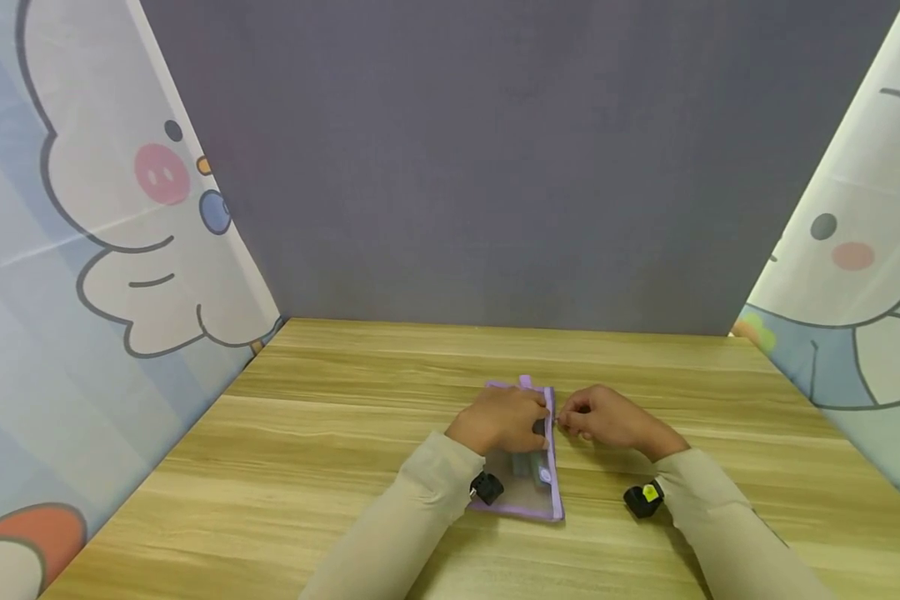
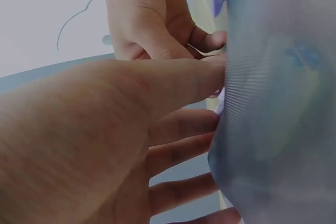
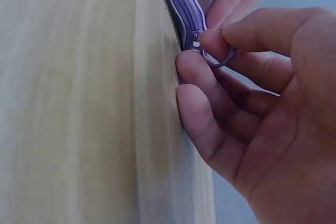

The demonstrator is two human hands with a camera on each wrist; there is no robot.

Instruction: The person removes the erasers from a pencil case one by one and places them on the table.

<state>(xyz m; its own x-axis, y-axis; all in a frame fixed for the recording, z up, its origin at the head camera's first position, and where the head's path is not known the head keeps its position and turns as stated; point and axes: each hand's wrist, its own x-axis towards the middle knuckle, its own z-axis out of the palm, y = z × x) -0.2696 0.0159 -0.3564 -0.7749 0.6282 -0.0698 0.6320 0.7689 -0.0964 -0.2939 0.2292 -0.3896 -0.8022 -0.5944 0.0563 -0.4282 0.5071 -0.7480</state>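
Lying flat on the wood-grain counter (image 1: 330, 450), a translucent zip pouch (image 1: 521, 498) with purple trim sits a little right of centre. The person's left hand (image 1: 504, 419) rests across its middle, fingers extended and slightly apart, touching the pouch near its right edge. The right hand (image 1: 606, 417), just beyond that edge, has its fingers bent, thumb and forefinger pinching the purple ring pull (image 3: 229, 59) of the zipper (image 3: 184, 1). Pale, blurred contents show through the pouch, too indistinct to name. Both arms reach in from the near side in light sleeves (image 1: 412, 508), a small black device (image 1: 642, 500) at each wrist. A grey backdrop (image 1: 457, 167) stands at the far side, between cartoon-printed sheets.
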